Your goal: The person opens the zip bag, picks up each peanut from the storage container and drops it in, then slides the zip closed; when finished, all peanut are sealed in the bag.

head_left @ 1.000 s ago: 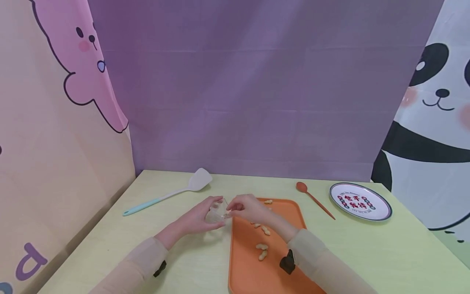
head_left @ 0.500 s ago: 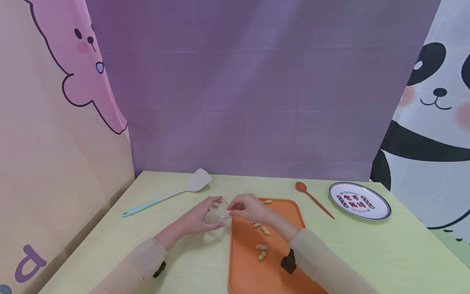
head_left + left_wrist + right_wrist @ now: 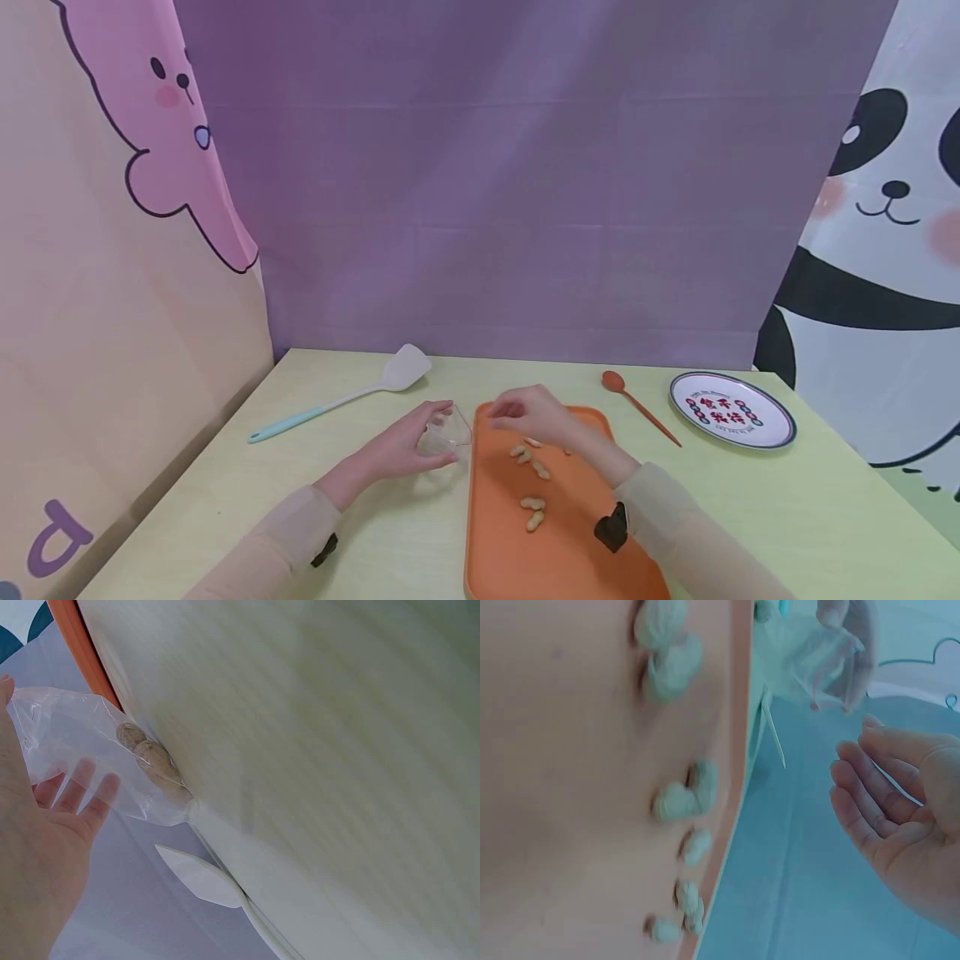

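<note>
My left hand [image 3: 397, 446] holds a clear plastic bag [image 3: 444, 435] just left of the orange tray [image 3: 498, 558]. In the left wrist view, peanuts [image 3: 157, 763] lie at the bottom of the bag [image 3: 67, 735], with several fingertips showing through the film. My right hand [image 3: 534, 415] is over the tray's far end, right of the bag's mouth. Seen from the right wrist, that hand [image 3: 904, 802] has bent fingers and nothing between them. Several peanuts [image 3: 534, 504] are scattered on the tray.
Behind the left arm lies a white spatula [image 3: 405, 368] with a light blue handle. Right of the tray are a red-brown spoon [image 3: 615, 382] and a white plate [image 3: 731, 412] with red lettering. A purple curtain [image 3: 517, 183] hangs along the table's back edge.
My right hand has drawn away from the bag's mouth, rightward and slightly up, uncovering more of the tray's peanuts. The left hand and bag have stayed nearly in place.
</note>
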A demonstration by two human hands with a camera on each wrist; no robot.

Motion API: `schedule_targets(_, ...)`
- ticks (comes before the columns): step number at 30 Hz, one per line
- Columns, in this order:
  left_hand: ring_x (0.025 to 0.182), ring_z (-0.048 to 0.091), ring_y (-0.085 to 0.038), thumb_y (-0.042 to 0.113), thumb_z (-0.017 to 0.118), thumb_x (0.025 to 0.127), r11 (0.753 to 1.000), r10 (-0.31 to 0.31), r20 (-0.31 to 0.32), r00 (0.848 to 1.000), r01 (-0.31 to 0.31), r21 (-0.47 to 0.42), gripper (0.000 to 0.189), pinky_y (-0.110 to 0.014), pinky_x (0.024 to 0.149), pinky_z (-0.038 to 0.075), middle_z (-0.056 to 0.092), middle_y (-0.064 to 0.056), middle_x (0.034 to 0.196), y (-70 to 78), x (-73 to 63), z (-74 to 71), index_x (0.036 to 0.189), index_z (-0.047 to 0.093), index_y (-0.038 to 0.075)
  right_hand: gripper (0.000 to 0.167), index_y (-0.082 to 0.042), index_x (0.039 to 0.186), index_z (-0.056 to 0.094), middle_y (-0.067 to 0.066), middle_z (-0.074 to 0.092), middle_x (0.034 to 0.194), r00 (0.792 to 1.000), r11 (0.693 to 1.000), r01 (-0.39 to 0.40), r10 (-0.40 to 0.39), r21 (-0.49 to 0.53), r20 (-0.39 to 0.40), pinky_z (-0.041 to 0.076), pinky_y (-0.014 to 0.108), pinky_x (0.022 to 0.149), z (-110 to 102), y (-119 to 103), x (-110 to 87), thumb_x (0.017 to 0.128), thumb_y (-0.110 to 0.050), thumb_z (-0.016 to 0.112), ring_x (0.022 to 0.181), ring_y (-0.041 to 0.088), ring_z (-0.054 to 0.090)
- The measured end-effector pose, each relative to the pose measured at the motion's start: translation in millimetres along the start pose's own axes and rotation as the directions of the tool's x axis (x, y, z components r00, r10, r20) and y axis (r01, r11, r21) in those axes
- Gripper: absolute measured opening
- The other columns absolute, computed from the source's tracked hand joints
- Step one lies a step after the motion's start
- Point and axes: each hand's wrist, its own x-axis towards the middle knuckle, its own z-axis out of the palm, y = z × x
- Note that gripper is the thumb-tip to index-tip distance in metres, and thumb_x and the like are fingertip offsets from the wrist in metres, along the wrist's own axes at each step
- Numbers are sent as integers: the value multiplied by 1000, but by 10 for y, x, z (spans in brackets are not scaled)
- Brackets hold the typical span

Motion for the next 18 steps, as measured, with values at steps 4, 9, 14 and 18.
schedule_targets(4, 121, 51, -18, 40, 71, 82, 1000, -2, -3, 1000, 2, 9, 78, -39, 101, 43, 48, -2, 137, -2, -4, 7, 143, 33, 11, 17, -10, 99, 70, 3, 71, 91, 997, 994, -81, 80, -71, -16, 51, 22, 66, -145, -115, -68, 87, -21, 66, 76, 12, 63)
schedule_targets(9, 121, 51, -18, 38, 71, 82, 1000, 2, -5, 1000, -2, 11, 78, -38, 101, 43, 48, -2, 136, 5, -4, 6, 143, 33, 10, 15, -14, 99, 70, -2, 69, 89, 990, 986, -136, 133, -99, -36, 50, 22, 67, -280, -18, -172, 87, -23, 67, 75, 10, 62)
schedule_targets(14, 121, 50, -18, 38, 71, 82, 1000, 5, 0, 1000, -5, 3, 77, -37, 100, 44, 47, -3, 137, 9, 3, 4, 143, 32, 11, 20, -11, 99, 71, -3, 68, 87, 986, 978, -159, 152, -136, -62, 50, 23, 67, -349, 122, -301, 87, -26, 67, 74, 7, 61)
schedule_targets(18, 121, 50, -18, 38, 71, 82, 1000, 3, 3, 1000, -3, -7, 77, -37, 99, 45, 46, -3, 138, 11, 1, 7, 143, 32, 10, 21, -10, 99, 71, -2, 70, 90, 981, 973, -187, 179, -137, -72, 52, 25, 71, -371, 257, -417, 87, -26, 66, 79, 11, 64)
